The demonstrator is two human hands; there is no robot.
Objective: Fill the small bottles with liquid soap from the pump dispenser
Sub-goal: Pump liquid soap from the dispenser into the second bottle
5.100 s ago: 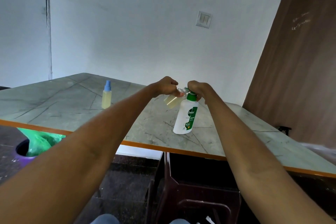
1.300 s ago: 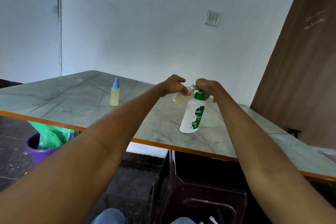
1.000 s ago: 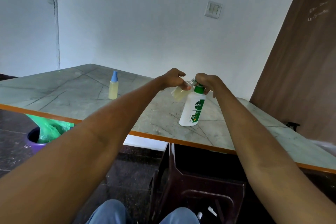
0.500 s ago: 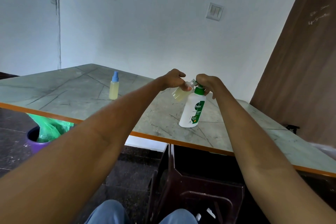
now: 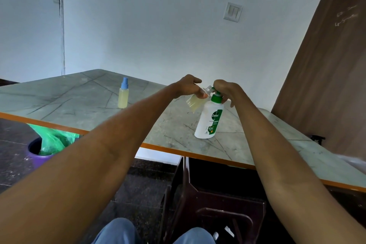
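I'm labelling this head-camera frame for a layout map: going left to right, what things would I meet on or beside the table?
Purple bin with green bag → capped small bottle → left hand holding the open small bottle tilted at the nozzle → pump dispenser under the right hand.

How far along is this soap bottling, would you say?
Looks done: the capped small bottle stands filled on the table. In hand: the left hand tilts an open bottle, partly filled, at the dispenser nozzle while the right hand works the pump. Left: topping up and capping.
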